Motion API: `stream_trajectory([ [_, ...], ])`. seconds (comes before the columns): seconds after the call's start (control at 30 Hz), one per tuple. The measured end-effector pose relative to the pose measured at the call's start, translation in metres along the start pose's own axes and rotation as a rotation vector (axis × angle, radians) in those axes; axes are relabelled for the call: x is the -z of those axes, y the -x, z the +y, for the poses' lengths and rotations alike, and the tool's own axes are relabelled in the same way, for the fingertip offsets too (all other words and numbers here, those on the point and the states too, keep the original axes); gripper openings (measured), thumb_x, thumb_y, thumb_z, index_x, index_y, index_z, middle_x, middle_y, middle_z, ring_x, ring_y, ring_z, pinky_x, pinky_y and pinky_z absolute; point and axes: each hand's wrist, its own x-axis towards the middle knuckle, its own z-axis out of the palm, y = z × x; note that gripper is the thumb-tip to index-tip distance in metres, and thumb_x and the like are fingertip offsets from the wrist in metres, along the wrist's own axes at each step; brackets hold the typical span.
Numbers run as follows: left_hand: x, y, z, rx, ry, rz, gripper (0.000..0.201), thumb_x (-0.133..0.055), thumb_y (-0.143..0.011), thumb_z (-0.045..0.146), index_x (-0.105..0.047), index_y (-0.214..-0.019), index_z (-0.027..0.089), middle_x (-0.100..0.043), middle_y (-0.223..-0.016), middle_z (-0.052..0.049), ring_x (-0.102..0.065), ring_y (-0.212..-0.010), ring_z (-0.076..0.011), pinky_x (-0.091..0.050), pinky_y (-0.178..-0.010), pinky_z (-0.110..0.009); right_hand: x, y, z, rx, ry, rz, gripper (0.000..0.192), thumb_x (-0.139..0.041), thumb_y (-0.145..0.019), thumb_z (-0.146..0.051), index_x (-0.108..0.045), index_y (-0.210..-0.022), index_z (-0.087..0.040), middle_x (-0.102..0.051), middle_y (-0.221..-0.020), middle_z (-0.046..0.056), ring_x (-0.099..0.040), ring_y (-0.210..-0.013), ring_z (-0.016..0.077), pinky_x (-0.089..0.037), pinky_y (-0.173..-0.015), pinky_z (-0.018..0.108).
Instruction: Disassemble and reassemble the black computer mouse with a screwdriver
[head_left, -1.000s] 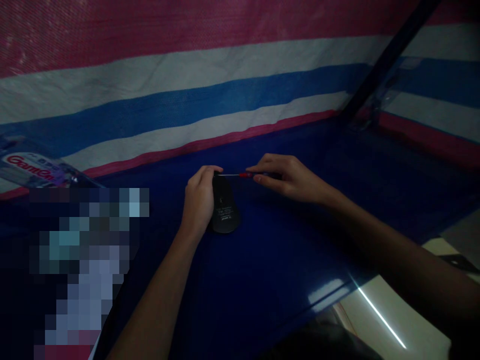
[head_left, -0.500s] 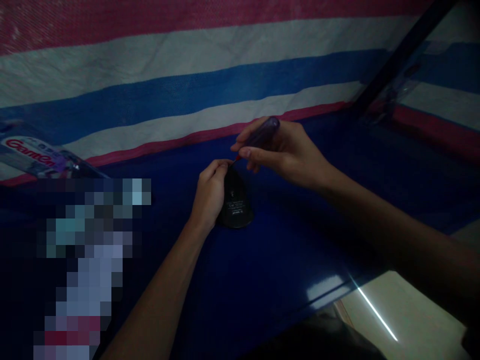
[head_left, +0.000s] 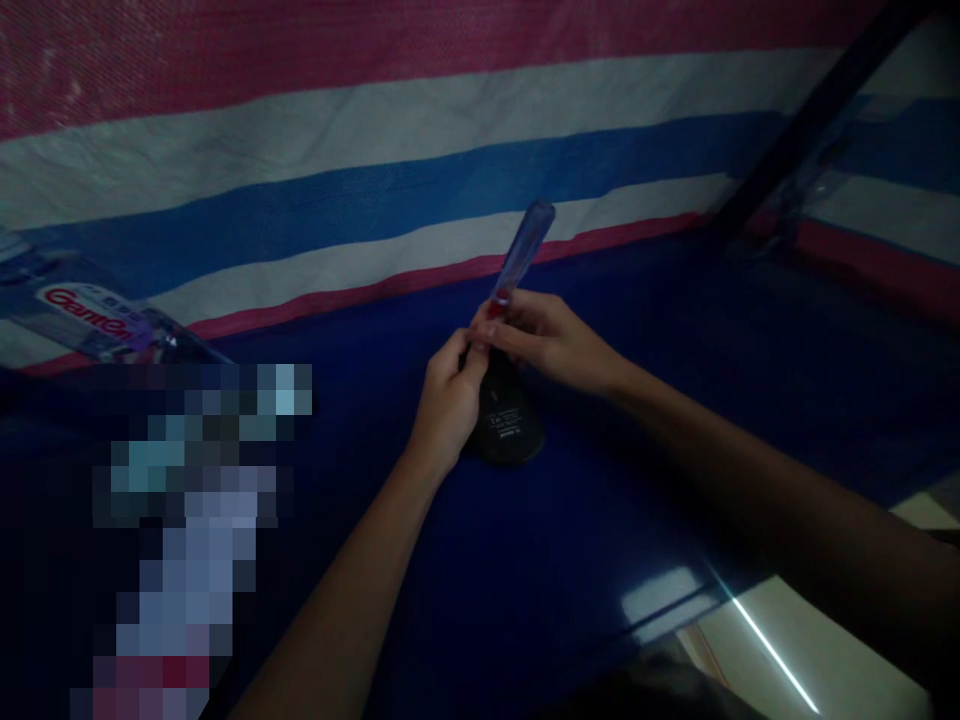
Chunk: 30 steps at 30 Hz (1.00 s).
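— Now the screwdriver [head_left: 520, 252] stands almost upright; one second ago it lay nearly flat, pointing sideways at the top end of the mouse [head_left: 507, 423]. Did you see that?

— Yes. And half a second ago it was only half raised. The handle has come up, and the right hand [head_left: 551, 343] has slid down to pinch it low, near the red collar.

— What about the left hand [head_left: 448, 400]?

— It has kept its place. It is closed around the left side of the mouse, with the fingertips at the top end, touching the right hand's fingers. The mouse lies upside down on the blue counter [head_left: 570, 560], label upward, close to the striped sheet [head_left: 300, 190] behind.

— Can you see the tip in the screw?

— No, the fingers hide it and the room is dark. I cannot tell whether it is seated.

— How would you do it well, then?

— I think the shaft should stay straight over the screw, not leaning as it does a little now toward the right. Press down gently before turning, so the tip does not slip out and spoil the small head. The left hand should hold the mouse firmly, because its round back may rock on the counter.

— And the packet [head_left: 97, 315] at the left?

— It lies well apart, against the sheet. It plays no part here.
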Motion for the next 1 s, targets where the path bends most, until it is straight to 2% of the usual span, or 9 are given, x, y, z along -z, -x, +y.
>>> stream_trajectory([
  [0.07,0.0,0.0,0.0,0.057,0.014,0.0,0.021,-0.051,-0.089,0.037,-0.061,-0.081,0.02,-0.063,-0.082,-0.001,-0.058,-0.083,-0.0167,-0.043,-0.075,-0.027,0.005,0.0005,0.0008,-0.012,0.0,-0.056,0.016,-0.054,-0.088,-0.03,-0.055,-0.082,-0.015,-0.054,-0.069,-0.001,-0.048,-0.058,0.0088,-0.039,-0.054,0.023],
  [0.27,-0.0054,0.002,0.0032,0.076,0.129,0.016,0.008,-0.056,-0.085,0.029,-0.057,-0.087,0.021,-0.064,-0.092,0.0,-0.058,-0.096,-0.0169,-0.043,-0.083,-0.027,0.0025,0.0046,0.0025,0.072,0.279,0.137,0.016,-0.059,-0.085,-0.03,-0.057,-0.078,-0.015,-0.061,-0.069,0.001,-0.055,-0.063,0.0123,-0.039,-0.06,0.025],
  [0.43,-0.0082,0.0031,-0.0002,0.101,0.084,0.05,0.011,-0.059,-0.083,0.03,-0.059,-0.081,0.02,-0.061,-0.083,0.001,-0.057,-0.086,-0.0154,-0.042,-0.077,-0.026,-0.0007,0.0052,0.0028,0.06,0.487,0.189,0.018,-0.06,-0.083,-0.03,-0.056,-0.074,-0.015,-0.057,-0.064,0.0,-0.051,-0.058,0.0113,-0.033,-0.056,0.025],
  [0.5,-0.008,0.0034,-0.0005,0.117,0.115,0.049,0.012,-0.058,-0.084,0.031,-0.06,-0.082,0.02,-0.062,-0.084,0.0,-0.057,-0.087,-0.016,-0.042,-0.078,-0.027,-0.0004,0.0047,0.0039,0.035,0.457,0.159,0.017,-0.058,-0.085,-0.031,-0.058,-0.08,-0.015,-0.058,-0.066,0.0,-0.051,-0.059,0.0115,-0.033,-0.056,0.025],
  [0.6,-0.0076,0.0037,0.0022,0.169,0.2,0.016,0.014,-0.056,-0.085,0.031,-0.062,-0.085,0.019,-0.065,-0.089,-0.002,-0.059,-0.09,-0.017,-0.042,-0.081,-0.028,0.0018,0.0038,0.0054,0.008,0.247,0.042,0.021,-0.054,-0.088,-0.034,-0.06,-0.088,-0.015,-0.061,-0.072,0.001,-0.053,-0.062,0.0121,-0.037,-0.057,0.026],
  [0.7,-0.0073,0.0036,0.0054,0.212,0.218,0.007,0.013,-0.055,-0.085,0.029,-0.063,-0.084,0.019,-0.065,-0.083,-0.001,-0.058,-0.084,-0.0154,-0.042,-0.078,-0.027,0.0052,0.0031,0.0059,-0.034,0.119,-0.009,0.021,-0.056,-0.086,-0.033,-0.062,-0.083,-0.013,-0.062,-0.072,0.003,-0.054,-0.063,0.0125,-0.039,-0.057,0.026],
  [0.87,-0.0071,0.003,0.0033,0.13,0.18,0.012,0.011,-0.058,-0.084,0.027,-0.065,-0.089,0.02,-0.065,-0.09,0.0,-0.058,-0.091,-0.0157,-0.041,-0.081,-0.026,0.0042,0.0035,0.009,-0.028,0.237,0.156,0.026,-0.064,-0.08,-0.038,-0.059,-0.071,-0.013,-0.061,-0.066,0.002,-0.054,-0.06,0.0126,-0.038,-0.055,0.025],
  [1.0,-0.0078,0.0032,0.0012,0.166,0.233,-0.039,0.016,-0.058,-0.084,0.028,-0.066,-0.096,0.02,-0.066,-0.091,-0.002,-0.059,-0.089,-0.017,-0.041,-0.081,-0.028,0.0052,0.0033,0.0077,-0.02,0.418,0.161,0.029,-0.06,-0.084,-0.042,-0.059,-0.075,-0.014,-0.06,-0.063,0.001,-0.053,-0.057,0.0112,-0.032,-0.053,0.024],
])
